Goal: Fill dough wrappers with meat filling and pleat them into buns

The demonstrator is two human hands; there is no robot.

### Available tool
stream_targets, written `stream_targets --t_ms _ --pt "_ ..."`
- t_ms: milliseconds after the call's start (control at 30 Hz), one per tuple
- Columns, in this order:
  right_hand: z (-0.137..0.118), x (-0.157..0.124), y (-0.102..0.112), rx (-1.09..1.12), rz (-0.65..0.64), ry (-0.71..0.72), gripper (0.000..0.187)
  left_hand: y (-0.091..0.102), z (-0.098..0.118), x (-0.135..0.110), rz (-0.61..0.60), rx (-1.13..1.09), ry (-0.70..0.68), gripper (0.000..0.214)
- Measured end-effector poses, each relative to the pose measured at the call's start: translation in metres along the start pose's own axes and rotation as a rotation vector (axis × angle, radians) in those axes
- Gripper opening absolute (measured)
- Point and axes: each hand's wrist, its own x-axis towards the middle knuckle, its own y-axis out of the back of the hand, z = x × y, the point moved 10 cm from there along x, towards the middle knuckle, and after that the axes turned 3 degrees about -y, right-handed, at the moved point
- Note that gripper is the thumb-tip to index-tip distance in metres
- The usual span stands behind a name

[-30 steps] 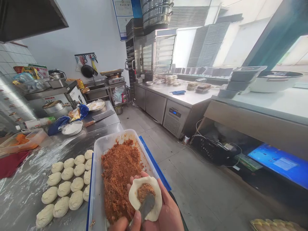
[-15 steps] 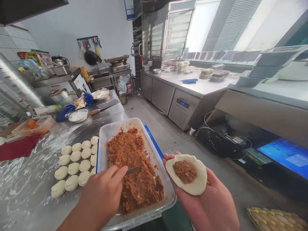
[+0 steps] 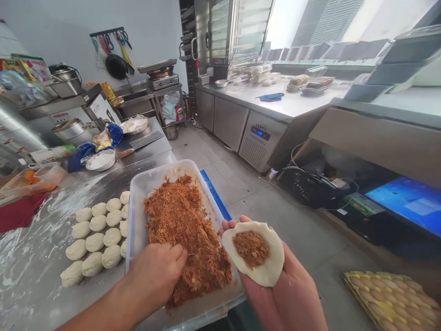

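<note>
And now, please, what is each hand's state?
Left hand: closed on a mostly hidden tool, over the plastic tub.
Right hand: open, palm up, holding a dough wrapper with filling.

We see smooth, matt dough wrapper point(image 3: 274, 257); rough, moist-looking filling point(image 3: 172, 209); smooth, translucent plastic tub point(image 3: 138, 188). Our metal worktable point(image 3: 37, 276): dull sheen, floury streaks. Buns point(image 3: 94, 242) matt, pleated. We note glossy metal counter point(image 3: 303, 105); matt red cloth point(image 3: 20, 214).
</note>
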Motion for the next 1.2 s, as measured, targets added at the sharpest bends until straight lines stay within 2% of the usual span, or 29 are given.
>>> stream_targets --t_ms 267,433,567,667,800,867,933,1000,1100,1200 --pt "0.006 -0.002 -0.001 -0.025 -0.065 -0.045 0.041 0.006 0.012 -0.006 -0.017 -0.056 -0.043 0.032" --pt "0.0 -0.004 0.002 -0.047 -0.043 0.003 0.031 0.008 0.026 -0.004 -0.017 -0.096 -0.143 0.016" --pt "-0.002 -0.003 0.001 -0.039 -0.047 0.03 0.028 0.016 0.025 -0.002 0.049 -0.057 -0.092 0.021" --pt "-0.001 -0.004 0.0 -0.053 -0.06 0.022 0.031 0.016 0.031 0.001 0.081 -0.041 -0.126 0.021" --pt "-0.001 -0.004 0.003 -0.082 -0.045 0.025 0.036 0.004 0.037 0.008 0.022 -0.103 -0.192 0.018" --pt "0.0 -0.003 0.003 -0.087 -0.041 0.02 0.038 -0.001 0.033 0.011 -0.048 -0.157 -0.162 0.015" --pt "-0.001 -0.002 0.003 -0.083 -0.022 0.014 0.04 0.003 0.025 0.011 -0.069 -0.269 -0.1 0.012" --pt "-0.001 -0.002 0.003 -0.069 0.012 -0.006 0.042 0.018 0.017 0.006 -0.01 -0.462 -0.057 0.017" --pt "0.0 -0.001 0.001 -0.039 0.051 -0.052 0.044 0.041 0.005 -0.009 0.113 -0.742 -0.025 0.039" --pt "0.001 -0.001 -0.003 -0.008 0.057 -0.029 0.039 0.055 -0.014 -0.033 0.285 -0.744 0.085 0.044"
